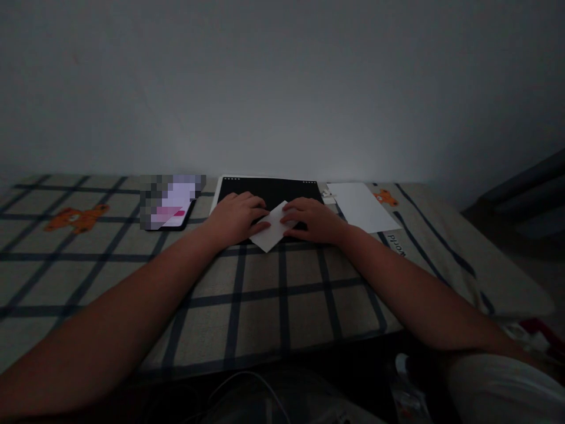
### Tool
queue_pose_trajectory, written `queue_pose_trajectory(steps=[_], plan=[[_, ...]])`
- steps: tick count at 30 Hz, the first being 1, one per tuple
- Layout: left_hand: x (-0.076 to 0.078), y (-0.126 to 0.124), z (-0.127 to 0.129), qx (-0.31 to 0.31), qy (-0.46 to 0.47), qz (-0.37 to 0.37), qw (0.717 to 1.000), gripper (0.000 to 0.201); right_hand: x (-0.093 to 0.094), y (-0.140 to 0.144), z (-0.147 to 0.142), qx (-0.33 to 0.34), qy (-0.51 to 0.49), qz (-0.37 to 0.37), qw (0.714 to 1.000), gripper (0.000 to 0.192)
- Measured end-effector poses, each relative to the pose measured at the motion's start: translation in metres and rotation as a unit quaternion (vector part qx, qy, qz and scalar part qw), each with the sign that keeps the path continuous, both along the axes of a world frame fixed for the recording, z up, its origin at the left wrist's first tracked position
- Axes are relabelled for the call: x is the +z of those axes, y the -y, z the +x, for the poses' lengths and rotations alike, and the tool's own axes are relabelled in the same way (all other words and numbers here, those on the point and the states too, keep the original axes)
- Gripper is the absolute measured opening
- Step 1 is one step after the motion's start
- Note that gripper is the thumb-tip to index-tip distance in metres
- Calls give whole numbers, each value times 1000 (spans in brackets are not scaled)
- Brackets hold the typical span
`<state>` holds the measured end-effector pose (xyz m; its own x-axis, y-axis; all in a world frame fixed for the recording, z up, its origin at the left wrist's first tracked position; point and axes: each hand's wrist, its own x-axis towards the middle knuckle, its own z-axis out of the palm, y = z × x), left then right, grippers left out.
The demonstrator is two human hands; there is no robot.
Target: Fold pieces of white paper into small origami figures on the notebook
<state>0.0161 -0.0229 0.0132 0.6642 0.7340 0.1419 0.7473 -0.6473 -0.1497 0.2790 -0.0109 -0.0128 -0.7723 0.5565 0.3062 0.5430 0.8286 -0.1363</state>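
Note:
A small white piece of paper (269, 232), angular in outline, lies tilted over a black flat board (269, 188) with pale dotted marks along its far edge. My left hand (238, 218) grips the paper's left side, thumb near its lower part and fingers bent above. On the other side, my right hand (311, 218) has its fingertips on the paper's upper right edge and holds it there. Both palms face down, low over the board. Folds in the paper are hard to make out in the dim light, and the fingers hide parts of its edges.
A phone (176, 200) with a lit, partly blurred screen lies to the left. To the right rests a white sheet (366, 206), with small pale scraps (327, 197) beside it. The checked tablecloth (260, 294) reaches back to a grey wall (282, 88).

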Motion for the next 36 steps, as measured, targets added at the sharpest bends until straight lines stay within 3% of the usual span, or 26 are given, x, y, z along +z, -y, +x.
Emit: queue_pose_trajectory(steps=[5,11,16,30,36], plan=[[1,2,3,-10,1,13,1000,41,2,1,1,-5,11,-39,999,35],[4,6,4,-68,24,-44,996,50,10,4,-1,-65,48,-13,997,33],[-1,2,0,-49,19,-38,998,50,14,6,0,-92,71,2,993,38],[-10,-6,-6,-64,79,-76,992,46,17,6,1,-76,66,-6,995,37],[-7,-6,-5,-37,65,-87,993,46,16,3,5,-49,39,-34,997,33]])
